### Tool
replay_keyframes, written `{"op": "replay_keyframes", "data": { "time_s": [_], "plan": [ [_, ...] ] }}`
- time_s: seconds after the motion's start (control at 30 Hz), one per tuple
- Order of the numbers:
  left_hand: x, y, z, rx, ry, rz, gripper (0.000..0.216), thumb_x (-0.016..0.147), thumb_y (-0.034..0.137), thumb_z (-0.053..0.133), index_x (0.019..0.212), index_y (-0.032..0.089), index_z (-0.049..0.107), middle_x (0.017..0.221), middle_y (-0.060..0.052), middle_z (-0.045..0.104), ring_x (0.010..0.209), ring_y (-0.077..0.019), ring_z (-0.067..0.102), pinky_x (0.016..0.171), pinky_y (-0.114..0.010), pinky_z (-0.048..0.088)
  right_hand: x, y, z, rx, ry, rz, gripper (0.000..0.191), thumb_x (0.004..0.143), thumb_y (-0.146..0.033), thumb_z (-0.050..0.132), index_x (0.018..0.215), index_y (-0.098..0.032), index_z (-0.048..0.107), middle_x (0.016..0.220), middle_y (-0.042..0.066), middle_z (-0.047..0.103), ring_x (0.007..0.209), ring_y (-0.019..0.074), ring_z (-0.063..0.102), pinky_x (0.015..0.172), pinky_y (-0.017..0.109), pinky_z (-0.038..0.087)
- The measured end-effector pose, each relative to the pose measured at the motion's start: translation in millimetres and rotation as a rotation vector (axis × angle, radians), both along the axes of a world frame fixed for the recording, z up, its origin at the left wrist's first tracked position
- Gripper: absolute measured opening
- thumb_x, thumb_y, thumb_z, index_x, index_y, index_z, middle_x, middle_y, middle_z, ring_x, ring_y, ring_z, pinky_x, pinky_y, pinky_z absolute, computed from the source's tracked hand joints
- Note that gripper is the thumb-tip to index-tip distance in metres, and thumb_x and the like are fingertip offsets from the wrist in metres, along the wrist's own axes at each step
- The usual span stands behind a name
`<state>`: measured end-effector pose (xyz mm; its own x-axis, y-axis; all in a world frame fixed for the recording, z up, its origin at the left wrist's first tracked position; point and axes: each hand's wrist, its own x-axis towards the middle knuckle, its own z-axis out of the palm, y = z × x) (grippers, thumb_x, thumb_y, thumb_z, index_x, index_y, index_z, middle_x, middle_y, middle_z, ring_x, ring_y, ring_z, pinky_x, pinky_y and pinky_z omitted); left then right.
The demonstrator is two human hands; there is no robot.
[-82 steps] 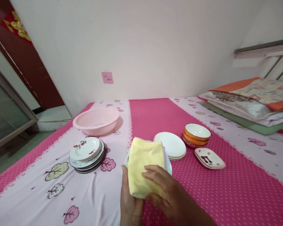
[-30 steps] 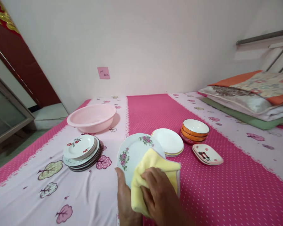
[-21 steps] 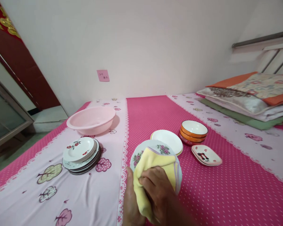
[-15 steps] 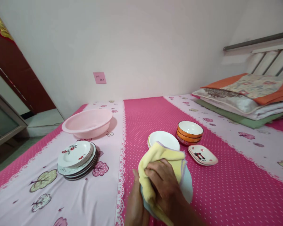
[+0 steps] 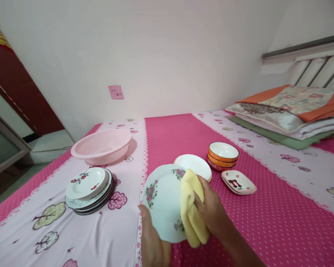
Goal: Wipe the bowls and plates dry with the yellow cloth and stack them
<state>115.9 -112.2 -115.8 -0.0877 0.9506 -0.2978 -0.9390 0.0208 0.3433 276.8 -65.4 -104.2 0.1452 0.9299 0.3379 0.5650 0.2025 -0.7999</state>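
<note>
A white plate with purple flower sprigs (image 5: 167, 202) is held tilted above the bed, its face toward me. My left hand (image 5: 153, 239) grips its lower left edge, thumb along the rim and the other fingers hidden beneath. In my right hand (image 5: 210, 205) is a bunched yellow cloth (image 5: 192, 207), which lies over the plate's right side and hangs past the edge. Just behind the held plate, a small stack of white plates (image 5: 196, 165) rests on the pink sheet, partly covered by it.
Orange bowls (image 5: 223, 154) stand stacked beyond small square dishes (image 5: 238, 181) on the right. Toward the left are a pile of flowered plates (image 5: 89, 187) and a pink basin (image 5: 102, 146). Folded bedding (image 5: 297, 111) lies at the far right. A wall closes off the back.
The plate has swung left and its flowered face now shows. My right hand has moved with the cloth from across the plate's middle to its right edge.
</note>
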Motion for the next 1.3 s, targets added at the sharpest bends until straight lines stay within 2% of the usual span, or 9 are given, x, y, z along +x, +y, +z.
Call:
{"op": "replay_keyframes", "data": {
  "time_s": [0.17,0.37,0.47,0.63,0.77,0.97,1.07,1.17,1.3],
  "plan": [
    [-6,-1,19.4,-0.009,0.135,0.127,0.069,0.091,0.064,0.064,0.151,0.029,0.057,0.145,-0.013,0.065,0.131,-0.0317,0.064,0.116,-0.042,0.046,-5,-5,8.8,-0.164,0.271,0.19,0.05,0.096,-0.061,0.052,0.119,-0.018,0.063,0.112,0.013,0.075,0.101,0.0311,0.07,0.091,0.043,0.055],
    [-14,-5,42.7,-0.086,0.264,-0.151,0.057,0.092,0.032,0.075,0.146,0.019,0.062,0.135,-0.017,0.072,0.124,-0.0331,0.069,0.113,-0.047,0.049,15,1,13.9,-0.111,0.41,0.208,0.053,0.097,-0.067,0.05,0.112,-0.018,0.065,0.104,0.01,0.074,0.096,0.0287,0.067,0.086,0.038,0.053],
    [-14,-8,42.4,-0.055,0.292,-0.323,0.06,0.087,0.034,0.079,0.142,0.015,0.065,0.126,-0.019,0.076,0.116,-0.0369,0.072,0.107,-0.051,0.053,31,0,29.8,-0.092,0.292,0.226,0.048,0.099,-0.063,0.05,0.111,-0.019,0.065,0.096,0.007,0.073,0.088,0.0262,0.066,0.078,0.036,0.051],
    [-16,-15,32.7,-0.051,0.426,-0.53,0.049,0.083,0.032,0.081,0.129,0.017,0.074,0.102,-0.016,0.083,0.104,-0.0394,0.076,0.095,-0.053,0.057,40,-15,59.3,-0.152,0.005,0.386,0.031,0.09,-0.04,0.07,0.116,-0.022,0.069,0.105,0.004,0.075,0.093,0.0246,0.069,0.08,0.034,0.051],
    [-29,-19,23.3,-0.028,0.483,-0.578,0.04,0.083,0.032,0.08,0.122,0.023,0.078,0.102,-0.013,0.083,0.103,-0.0393,0.076,0.087,-0.05,0.06,30,-30,71.9,-0.104,-0.104,0.45,0.03,0.087,-0.03,0.076,0.117,-0.025,0.07,0.107,0.004,0.076,0.095,0.024,0.071,0.078,0.032,0.053],
    [-41,-18,16.1,-0.041,0.44,-0.622,0.044,0.087,0.031,0.076,0.13,0.024,0.074,0.102,-0.013,0.083,0.104,-0.0402,0.076,0.087,-0.052,0.061,18,-35,73.4,-0.052,-0.231,0.466,0.026,0.08,-0.028,0.084,0.102,-0.025,0.069,0.095,0.0,0.075,0.087,0.0225,0.069,0.076,0.031,0.052],
    [-36,-16,27.1,0.001,0.496,-0.641,0.042,0.085,0.028,0.078,0.127,0.022,0.076,0.107,-0.015,0.082,0.106,-0.0401,0.076,0.084,-0.05,0.062,22,-29,67.3,-0.129,-0.127,0.468,0.03,0.075,-0.033,0.088,0.096,-0.024,0.069,0.087,-0.001,0.074,0.079,0.021,0.068,0.068,0.028,0.05],
    [-29,-17,42.0,0.013,0.552,-0.656,0.036,0.085,0.031,0.08,0.118,0.018,0.08,0.106,-0.017,0.082,0.102,-0.0388,0.077,0.085,-0.049,0.062,28,-20,59.8,-0.331,0.153,0.493,0.032,0.069,-0.032,0.091,0.093,-0.021,0.072,0.083,0.0,0.075,0.077,0.022,0.069,0.063,0.028,0.05],
    [-23,-20,55.4,-0.017,0.511,-0.565,0.041,0.083,0.036,0.083,0.116,0.012,0.08,0.106,-0.021,0.081,0.1,-0.04,0.077,0.089,-0.052,0.061,34,-14,50.5,-0.551,0.617,0.635,0.051,0.068,-0.035,0.092,0.112,-0.017,0.074,0.096,0.007,0.079,0.088,0.0276,0.073,0.073,0.035,0.057]
  ]
}}
